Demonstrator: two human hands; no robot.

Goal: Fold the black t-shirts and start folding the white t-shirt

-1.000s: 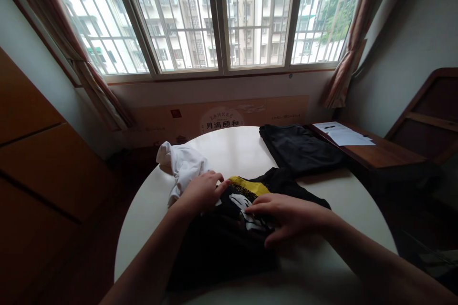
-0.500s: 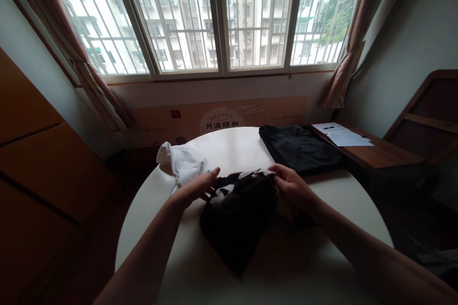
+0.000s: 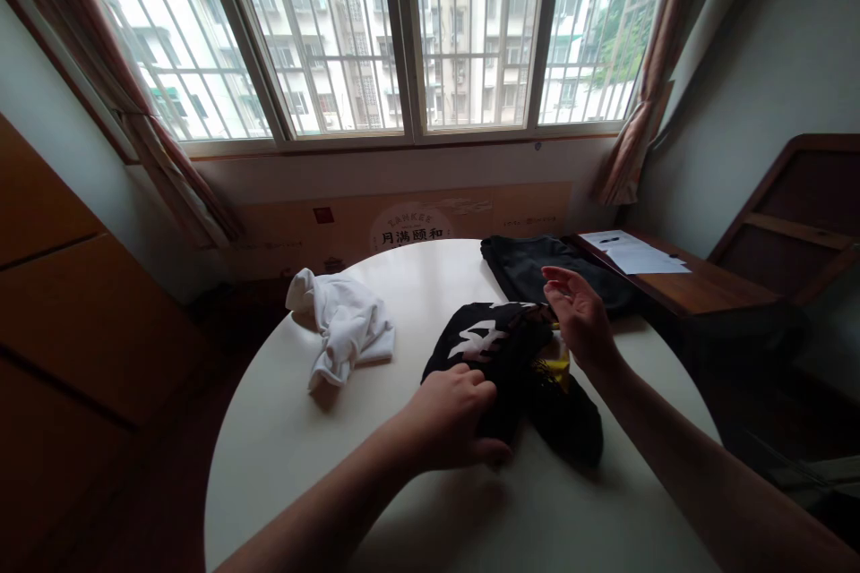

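vs 0.5 s ago: the black printed T-shirt with white and yellow graphic (image 3: 501,349) is no longer held up at its far edge between both hands. It now lies bunched on the round white table (image 3: 417,286), right of centre, just in front of the folded dark grey garment (image 3: 530,264).

Left hand (image 3: 450,416) has moved from the shirt's far-left edge to its near edge; fingers curled down onto the black fabric, pressing or pinching it, can't tell which.

Right hand (image 3: 581,318) has let go: lifted above the shirt's right side, fingers spread, holding nothing.

Crumpled white cloth (image 3: 342,322) unchanged, left side of table, well apart from both hands.

Readable text: tan cardboard panel under the window (image 3: 409,219) has a round emblem with "月满颐和"; small Latin lettering above it is illegible. White paper sheets (image 3: 635,252) on the brown side desk (image 3: 699,286): print too small to read.
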